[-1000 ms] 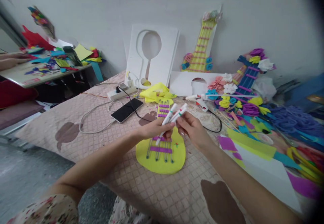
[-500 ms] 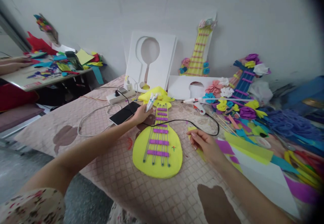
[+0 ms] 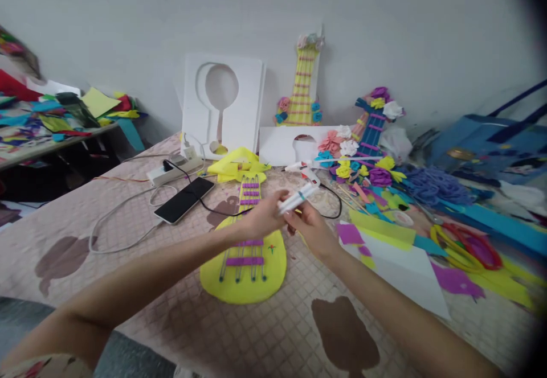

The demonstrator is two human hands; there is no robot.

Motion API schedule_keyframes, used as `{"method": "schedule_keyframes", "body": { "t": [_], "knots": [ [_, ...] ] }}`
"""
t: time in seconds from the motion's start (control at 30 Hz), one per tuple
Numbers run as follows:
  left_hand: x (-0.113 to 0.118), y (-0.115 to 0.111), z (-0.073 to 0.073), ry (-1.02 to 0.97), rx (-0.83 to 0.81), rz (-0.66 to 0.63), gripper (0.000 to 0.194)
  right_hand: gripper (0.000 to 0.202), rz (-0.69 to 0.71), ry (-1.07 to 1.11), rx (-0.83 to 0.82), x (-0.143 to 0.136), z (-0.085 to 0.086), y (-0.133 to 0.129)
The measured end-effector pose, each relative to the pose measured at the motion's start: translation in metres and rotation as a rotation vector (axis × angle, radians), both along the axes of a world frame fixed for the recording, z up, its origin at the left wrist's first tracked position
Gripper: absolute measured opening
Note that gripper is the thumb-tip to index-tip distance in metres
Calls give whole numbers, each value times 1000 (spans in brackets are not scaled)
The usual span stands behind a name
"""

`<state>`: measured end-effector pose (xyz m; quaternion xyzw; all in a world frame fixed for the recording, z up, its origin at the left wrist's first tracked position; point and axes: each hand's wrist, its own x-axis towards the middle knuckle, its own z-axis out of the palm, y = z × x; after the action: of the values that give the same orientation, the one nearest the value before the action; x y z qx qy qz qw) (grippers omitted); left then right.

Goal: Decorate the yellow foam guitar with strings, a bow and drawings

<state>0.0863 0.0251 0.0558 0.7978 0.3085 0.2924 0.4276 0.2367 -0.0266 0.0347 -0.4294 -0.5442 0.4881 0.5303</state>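
White marker pens (image 3: pixel 296 198) with a teal band are held over the upper right of a yellow guitar-shaped piece (image 3: pixel 252 278). My left hand (image 3: pixel 265 216) is closed round their lower left end. Close beside it, my right hand (image 3: pixel 311 227) has its fingers curled at the underside of the pens; whether it grips them firmly is hard to tell. The guitar piece lies flat, with purple strips (image 3: pixel 244 261) and thin grey strings on it. A small red and green mark (image 3: pixel 272 248) shows on its right side.
A phone (image 3: pixel 184 200) and a power strip (image 3: pixel 161 176) with cables lie left. Behind are a white foam board (image 3: pixel 252 99), a glue gun (image 3: pixel 308 172) and decorated guitars. Scissors (image 3: pixel 474 247), paper (image 3: pixel 401 270) and blue yarn (image 3: pixel 438 184) are at right.
My left hand has moved right with the pens, from above the phone's right end to my right hand. My right hand has come to the pens. The view has turned right.
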Motion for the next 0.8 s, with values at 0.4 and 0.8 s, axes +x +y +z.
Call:
{"method": "schedule_keyframes", "body": {
  "t": [0.4, 0.8],
  "knots": [
    [31, -25, -2, 99, 24, -116, 68, 28, -363, -127, -64, 62, 8, -15],
    [-49, 16, -16, -107, -122, 71, 38, 23, -44, -1591, -366, 186, 42, 107]
  ]
}}
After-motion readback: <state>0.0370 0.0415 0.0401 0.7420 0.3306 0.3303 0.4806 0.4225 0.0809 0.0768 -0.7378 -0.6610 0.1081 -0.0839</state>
